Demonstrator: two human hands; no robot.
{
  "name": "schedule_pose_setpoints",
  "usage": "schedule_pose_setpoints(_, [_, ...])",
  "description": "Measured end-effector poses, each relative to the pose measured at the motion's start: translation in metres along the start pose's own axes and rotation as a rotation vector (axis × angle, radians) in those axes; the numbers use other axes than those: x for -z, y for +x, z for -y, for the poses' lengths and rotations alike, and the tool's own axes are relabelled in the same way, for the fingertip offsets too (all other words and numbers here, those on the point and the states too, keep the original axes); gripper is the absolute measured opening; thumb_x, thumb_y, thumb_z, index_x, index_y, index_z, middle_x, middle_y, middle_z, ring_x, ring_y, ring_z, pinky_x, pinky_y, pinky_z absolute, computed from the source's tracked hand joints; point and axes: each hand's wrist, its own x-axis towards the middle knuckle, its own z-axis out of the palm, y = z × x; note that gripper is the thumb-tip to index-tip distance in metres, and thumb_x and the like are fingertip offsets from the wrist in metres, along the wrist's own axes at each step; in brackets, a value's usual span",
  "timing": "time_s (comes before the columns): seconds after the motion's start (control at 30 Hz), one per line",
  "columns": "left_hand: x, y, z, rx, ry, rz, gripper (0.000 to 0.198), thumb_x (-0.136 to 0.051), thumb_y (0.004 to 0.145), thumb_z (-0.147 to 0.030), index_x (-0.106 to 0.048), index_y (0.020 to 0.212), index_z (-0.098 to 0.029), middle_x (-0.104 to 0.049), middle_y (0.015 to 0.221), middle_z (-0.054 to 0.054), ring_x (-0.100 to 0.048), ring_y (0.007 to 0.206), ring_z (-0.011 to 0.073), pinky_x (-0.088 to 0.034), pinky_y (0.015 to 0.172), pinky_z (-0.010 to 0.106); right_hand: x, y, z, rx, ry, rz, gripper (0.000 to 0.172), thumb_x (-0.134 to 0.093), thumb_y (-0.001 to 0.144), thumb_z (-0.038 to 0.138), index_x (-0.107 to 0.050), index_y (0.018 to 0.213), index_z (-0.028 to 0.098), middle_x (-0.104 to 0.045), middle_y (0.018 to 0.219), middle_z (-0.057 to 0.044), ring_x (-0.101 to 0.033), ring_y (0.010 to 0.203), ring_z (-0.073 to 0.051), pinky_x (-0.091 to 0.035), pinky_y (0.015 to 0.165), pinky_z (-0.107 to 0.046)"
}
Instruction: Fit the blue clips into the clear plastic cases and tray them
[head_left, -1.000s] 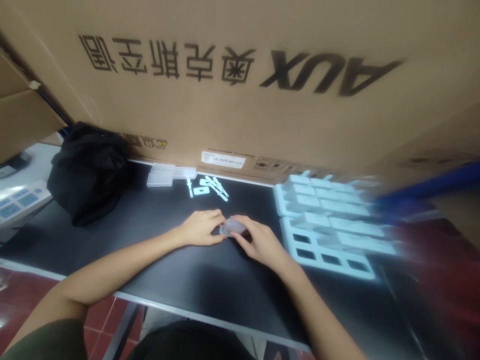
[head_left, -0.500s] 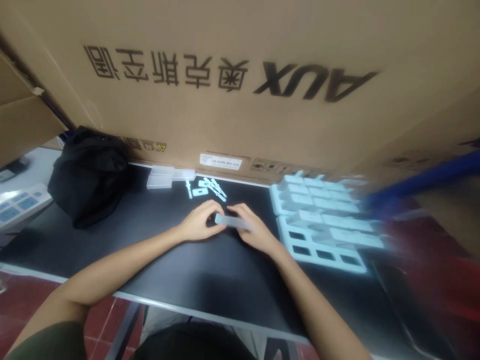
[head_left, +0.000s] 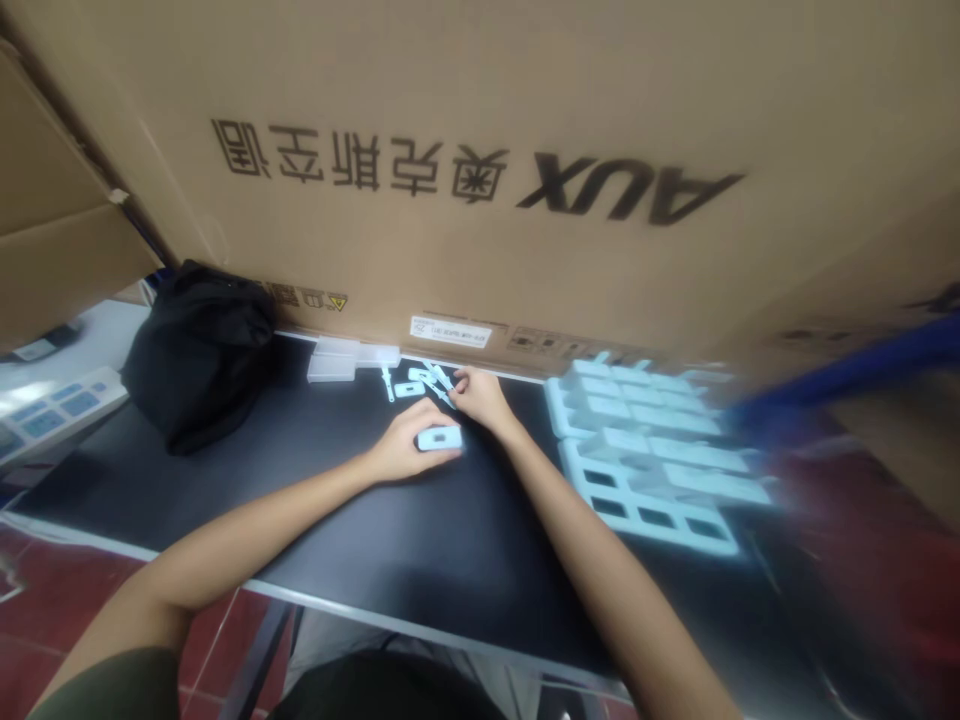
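My left hand rests on the black table with its fingers closed round a small white plastic casing that has a dark window in it. My right hand is stretched farther back, fingers pinched among several thin white strips scattered near the cardboard box. What the right fingers grip is too small to make out.
A large cardboard box printed AUX walls off the back. A white tray holding white casings lies to the right, a black bag to the left. Two clear plastic lids lie by the box.
Both hands held the casing together before. Now the right hand has let go and reached back to the strips, while the left keeps the casing, now lying flat with its window up.
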Motion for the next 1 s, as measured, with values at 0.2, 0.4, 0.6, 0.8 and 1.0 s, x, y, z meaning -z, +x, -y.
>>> schedule_pose_setpoints(0.2, [-0.001, 0.001, 0.003, 0.105, -0.027, 0.130, 0.036, -0.082, 0.090, -0.045, -0.076, 0.116, -0.020, -0.063, 0.102, 0.005, -0.065, 0.091, 0.0177, -0.055, 0.087, 0.031, 0.018, -0.013, -0.003, -0.041, 0.012, 0.103, 0.011, -0.066, 0.081, 0.016, -0.076, 0.083, 0.018, -0.076, 0.079, -0.004, -0.067, 0.072, -0.015, -0.048, 0.072, -0.023])
schedule_pose_setpoints(0.4, [-0.001, 0.003, 0.000, 0.220, 0.091, 0.368, 0.029, -0.074, 0.095, -0.047, -0.075, 0.106, -0.020, -0.066, 0.103, 0.004, -0.065, 0.090, 0.0177, -0.053, 0.083, 0.030, 0.033, -0.023, 0.004, -0.034, 0.010, 0.102, 0.017, -0.062, 0.079, 0.011, -0.061, 0.065, 0.020, -0.070, 0.070, -0.004, -0.062, 0.068, -0.016, -0.044, 0.070, -0.026])
schedule_pose_setpoints(0.6, [-0.002, 0.005, -0.001, 0.259, 0.204, 0.412, 0.030, -0.073, 0.095, -0.049, -0.071, 0.099, -0.019, -0.066, 0.094, 0.002, -0.064, 0.083, 0.0175, -0.049, 0.076, 0.028, 0.076, -0.050, 0.022, 0.059, 0.187, 0.029, 0.013, -0.055, 0.096, 0.030, -0.059, 0.090, 0.020, -0.071, 0.080, -0.003, -0.064, 0.071, -0.015, -0.049, 0.072, -0.027])
schedule_pose_setpoints(0.8, [-0.003, 0.002, 0.002, 0.226, 0.221, 0.412, 0.031, -0.071, 0.096, -0.051, -0.070, 0.103, -0.020, -0.065, 0.095, 0.002, -0.064, 0.085, 0.0183, -0.050, 0.078, 0.028, 0.095, -0.100, 0.040, 0.425, 0.360, 0.133, 0.025, -0.058, 0.101, 0.044, -0.062, 0.092, 0.021, -0.068, 0.083, -0.002, -0.061, 0.071, -0.014, -0.049, 0.067, -0.028])
schedule_pose_setpoints(1.0, [-0.004, 0.003, 0.002, 0.245, 0.219, 0.415, 0.033, -0.072, 0.096, -0.052, -0.071, 0.098, -0.019, -0.066, 0.094, 0.002, -0.066, 0.085, 0.0185, -0.050, 0.079, 0.028, 0.067, -0.114, 0.025, 0.523, 0.283, 0.002, 0.022, -0.056, 0.104, 0.039, -0.062, 0.089, 0.023, -0.070, 0.093, -0.007, -0.059, 0.084, -0.019, -0.049, 0.073, -0.033])
